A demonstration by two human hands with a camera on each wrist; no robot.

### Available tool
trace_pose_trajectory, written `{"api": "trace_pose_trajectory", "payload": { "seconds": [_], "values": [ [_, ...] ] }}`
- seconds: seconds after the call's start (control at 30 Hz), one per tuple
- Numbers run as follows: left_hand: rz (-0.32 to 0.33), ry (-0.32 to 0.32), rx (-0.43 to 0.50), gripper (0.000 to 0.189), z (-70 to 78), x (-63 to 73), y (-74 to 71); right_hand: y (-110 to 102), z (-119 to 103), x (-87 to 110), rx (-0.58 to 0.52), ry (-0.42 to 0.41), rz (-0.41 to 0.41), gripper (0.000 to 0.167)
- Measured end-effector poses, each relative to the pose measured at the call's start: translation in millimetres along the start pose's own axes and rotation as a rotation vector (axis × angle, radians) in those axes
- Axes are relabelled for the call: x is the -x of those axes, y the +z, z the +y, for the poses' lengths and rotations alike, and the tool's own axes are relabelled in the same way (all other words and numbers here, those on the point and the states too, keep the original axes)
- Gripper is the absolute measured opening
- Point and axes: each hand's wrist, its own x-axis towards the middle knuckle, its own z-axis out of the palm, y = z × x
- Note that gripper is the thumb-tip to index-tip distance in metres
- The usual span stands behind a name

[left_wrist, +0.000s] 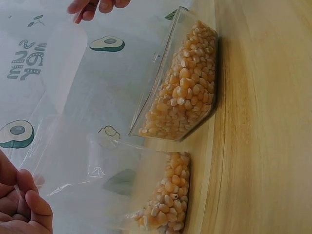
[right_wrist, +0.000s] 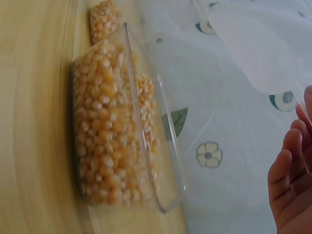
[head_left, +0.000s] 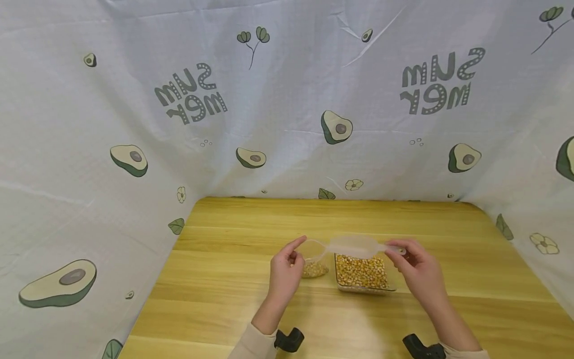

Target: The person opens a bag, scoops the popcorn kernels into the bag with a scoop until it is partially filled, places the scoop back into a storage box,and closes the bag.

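Observation:
My left hand (head_left: 285, 271) pinches the rim of a clear plastic bag (left_wrist: 105, 168), which stands on the table with corn kernels (left_wrist: 168, 202) in its bottom. Between thumb and fingers, my right hand (head_left: 420, 273) holds the handle of a translucent white scoop (head_left: 354, 246). The scoop is level above the table, its tip close to the bag's mouth; whether it touches the bag I cannot tell. No kernels show in the scoop. Below it, a clear rectangular container (right_wrist: 139, 122) holds many corn kernels (head_left: 362, 273), right of the bag.
The wooden table (head_left: 224, 289) bears the container and the bag side by side. A pale curtain (head_left: 287, 124) printed with avocados hangs behind the table and along both sides. Each wrist wears a black mount, as at the left wrist mount (head_left: 289, 340).

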Motion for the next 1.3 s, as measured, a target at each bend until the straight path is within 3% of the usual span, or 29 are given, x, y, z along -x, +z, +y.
{"api": "trace_pose_trajectory", "payload": {
  "seconds": [0.27,1.07,1.3],
  "values": [
    [-0.003,0.004,-0.005,0.043,0.4,0.3,-1.0,-14,13,10.0,-0.012,0.033,0.053,0.016],
    [-0.006,-0.027,0.042,0.042,2.9,1.5,-0.4,-29,38,36.8,0.194,0.097,0.108,0.012],
    [-0.015,-0.005,0.021,0.043,0.3,0.3,-0.2,-36,40,38.9,0.215,0.094,0.094,0.013]
  ]
}}
